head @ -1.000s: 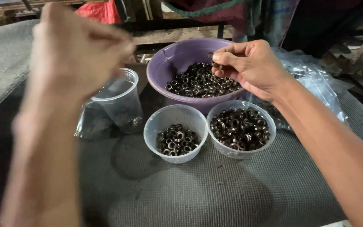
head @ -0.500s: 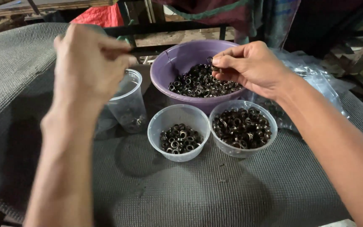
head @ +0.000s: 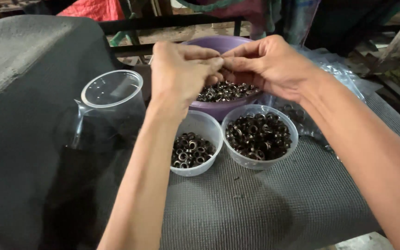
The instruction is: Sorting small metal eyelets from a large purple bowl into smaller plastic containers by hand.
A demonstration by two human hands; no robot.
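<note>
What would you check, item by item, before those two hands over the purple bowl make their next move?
1. Left hand and right hand meet fingertip to fingertip: ok.
2. A piece pinched between them: cannot tell, fingers hide it.
3. Purple plastic bowl of dark metal rings directly below the hands: ok.
4. Two small translucent tubs upright, within reach: ok.
5. Clear plastic cup upright, apart from the hands: ok.

Purple bowl (head: pixel 218 109) filled with dark, brassy metal rings (head: pixel 225 91), two clear tubs (head: pixel 195 169) of the same dark rings, clear plastic cup (head: pixel 113 99), grey woven mat (head: pixel 274 208), red cloth (head: pixel 96 8) at the back, clear plastic bag (head: pixel 343 76).
</note>
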